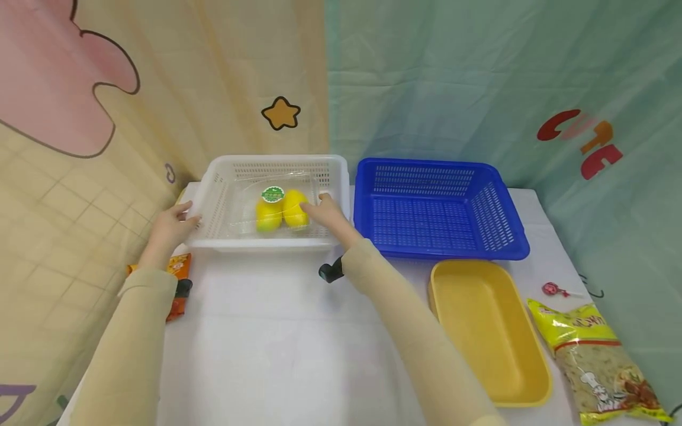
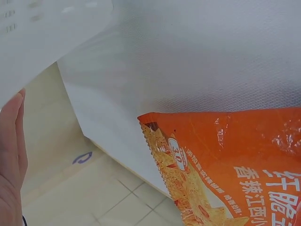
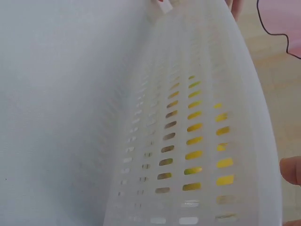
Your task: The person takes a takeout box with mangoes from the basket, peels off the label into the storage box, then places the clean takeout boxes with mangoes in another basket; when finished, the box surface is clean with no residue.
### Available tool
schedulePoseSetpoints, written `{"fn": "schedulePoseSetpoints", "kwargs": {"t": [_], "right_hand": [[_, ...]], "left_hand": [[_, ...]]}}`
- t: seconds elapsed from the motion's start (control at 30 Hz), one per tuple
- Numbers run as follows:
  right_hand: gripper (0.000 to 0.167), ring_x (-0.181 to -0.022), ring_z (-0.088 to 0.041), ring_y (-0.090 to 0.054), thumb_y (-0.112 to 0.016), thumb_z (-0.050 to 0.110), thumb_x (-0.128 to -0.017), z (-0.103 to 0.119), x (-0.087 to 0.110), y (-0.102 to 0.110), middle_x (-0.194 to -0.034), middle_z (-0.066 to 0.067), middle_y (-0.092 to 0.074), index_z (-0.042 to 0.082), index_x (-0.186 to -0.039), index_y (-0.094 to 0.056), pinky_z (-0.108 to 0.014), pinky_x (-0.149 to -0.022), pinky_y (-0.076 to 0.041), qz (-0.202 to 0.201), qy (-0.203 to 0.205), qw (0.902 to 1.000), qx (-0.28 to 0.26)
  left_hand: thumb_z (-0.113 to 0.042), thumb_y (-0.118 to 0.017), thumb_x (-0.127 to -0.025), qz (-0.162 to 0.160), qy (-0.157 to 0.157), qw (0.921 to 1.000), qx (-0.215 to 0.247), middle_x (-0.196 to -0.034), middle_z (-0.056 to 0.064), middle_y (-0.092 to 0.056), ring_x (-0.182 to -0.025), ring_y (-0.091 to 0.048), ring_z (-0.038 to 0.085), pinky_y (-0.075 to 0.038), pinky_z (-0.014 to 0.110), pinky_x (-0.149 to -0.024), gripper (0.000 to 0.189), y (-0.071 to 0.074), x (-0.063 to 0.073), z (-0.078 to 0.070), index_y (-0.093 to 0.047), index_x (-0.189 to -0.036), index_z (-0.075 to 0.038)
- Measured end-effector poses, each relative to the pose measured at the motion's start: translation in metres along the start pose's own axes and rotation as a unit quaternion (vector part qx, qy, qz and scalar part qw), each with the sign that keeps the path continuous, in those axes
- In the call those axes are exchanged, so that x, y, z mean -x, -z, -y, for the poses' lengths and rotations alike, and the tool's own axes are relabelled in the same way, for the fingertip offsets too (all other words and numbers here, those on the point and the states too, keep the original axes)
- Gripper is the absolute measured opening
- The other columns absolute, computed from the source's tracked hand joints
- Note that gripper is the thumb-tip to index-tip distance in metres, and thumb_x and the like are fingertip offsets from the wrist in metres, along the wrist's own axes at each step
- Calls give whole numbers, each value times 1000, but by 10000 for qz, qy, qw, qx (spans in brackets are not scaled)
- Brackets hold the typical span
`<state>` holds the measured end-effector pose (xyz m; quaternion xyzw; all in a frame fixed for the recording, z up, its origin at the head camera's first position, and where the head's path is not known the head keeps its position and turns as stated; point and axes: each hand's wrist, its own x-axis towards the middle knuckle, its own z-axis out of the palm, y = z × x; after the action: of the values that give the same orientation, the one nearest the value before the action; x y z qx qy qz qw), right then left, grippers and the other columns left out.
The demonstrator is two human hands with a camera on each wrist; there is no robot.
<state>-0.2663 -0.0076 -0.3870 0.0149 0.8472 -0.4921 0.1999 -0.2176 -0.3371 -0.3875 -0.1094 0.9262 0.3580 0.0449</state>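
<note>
Between the hands: one white basket [image 1: 266, 243], containing a clear pack [image 1: 273, 195] of two yellow fruits [image 1: 295, 211]. Left hand [image 1: 171, 228] — fingers loosely extended, touching the basket's end. Right hand [image 1: 327, 214] — beside the pack, fingers parted; grip cannot be told. Right of that hand: blue basket [image 1: 421, 222]. Below the left: orange packet [image 2: 235, 155].

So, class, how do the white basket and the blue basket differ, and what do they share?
The white basket stands left of the blue basket in the head view. The white basket holds a clear box with two yellow fruits; the blue basket's floor is bare. The left hand and right hand are at the white basket; neither touches the blue basket. Both have slotted sides and stand on the table.
</note>
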Motion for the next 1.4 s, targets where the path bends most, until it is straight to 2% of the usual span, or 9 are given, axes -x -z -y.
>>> {"fn": "schedulePoseSetpoints", "kwargs": {"t": [0.3,0.47,0.57,0.73,0.83,1.0,1.13,1.2,1.4], "right_hand": [[78,-113,-27,-55,-61,35,-96,5,7,-4,-157,-16,-34,1,-154,-22,-35,-103,-49,-20,-503,9984,-263],[63,-80,-19,-54,-58,37,-96,17,13,-2,-127,-14,-51,-2,-143,-37,-22,-69,-50,-282,-499,9976,-377],[59,-68,-16,-53,-56,38,-97,21,15,0,-116,-14,-53,-2,-138,-42,-19,-60,-48,-416,-510,9970,-407],[65,-62,-14,-60,-54,33,-100,22,22,10,-147,-19,-45,0,-151,-30,-22,-63,-58,-497,-408,9961,-611],[68,-73,-19,-67,-53,30,-100,19,30,23,-154,-18,-38,5,-155,-24,-26,-70,-60,-476,-293,9957,-734],[71,-93,-23,-65,-55,21,-96,10,60,49,-146,-17,-44,9,-157,-21,-34,-81,-60,-271,8,9928,-1169],[75,-74,-14,-52,-55,15,-93,-7,96,73,-129,-14,-47,9,-158,-18,-41,-85,-60,51,331,9883,-1485],[75,-75,-12,-50,-56,14,-93,-23,118,85,-121,-11,-46,7,-157,-18,-41,-85,-60,304,458,9882,-1429],[74,-92,-18,-56,-58,9,-89,-80,181,100,-119,-17,-45,-4,-153,-23,-38,-80,-61,917,799,9869,-1055]], "left_hand": [[-26,-46,-103,67,25,9999,140,-143,41,-38,-131,-42,51,-43,56,-104,60,-2,-4,-1,-25,-153,-1],[-26,-46,-103,91,19,9997,209,-143,41,-39,-128,-45,49,-46,50,-99,60,1,-3,-4,-25,-154,-1],[-25,-47,-103,59,-27,9998,169,-142,41,-40,-128,-46,48,-47,45,-95,60,2,-3,-4,-26,-153,0],[-25,-47,-103,32,-21,9998,178,-141,41,-41,-126,-46,48,-48,47,-95,59,1,-3,-4,-26,-153,1],[-25,-46,-103,25,-14,9998,200,-142,41,-40,-128,-45,49,-46,51,-99,60,1,-2,-3,-26,-153,0],[-23,-47,-103,33,62,9996,267,-143,41,-39,-132,-42,49,-46,50,-99,60,0,1,0,-25,-153,-1],[-21,-49,-102,-21,45,9998,206,-141,40,-42,-127,-47,46,-49,29,-83,59,2,2,2,-27,-153,-1],[-21,-50,-101,-49,1,9998,202,-140,40,-43,-125,-47,46,-47,26,-79,59,0,2,4,-28,-152,0],[-21,-48,-102,-105,-95,9996,229,-140,42,-41,-130,-43,50,-46,49,-96,59,-2,0,6,-28,-152,0]]}}
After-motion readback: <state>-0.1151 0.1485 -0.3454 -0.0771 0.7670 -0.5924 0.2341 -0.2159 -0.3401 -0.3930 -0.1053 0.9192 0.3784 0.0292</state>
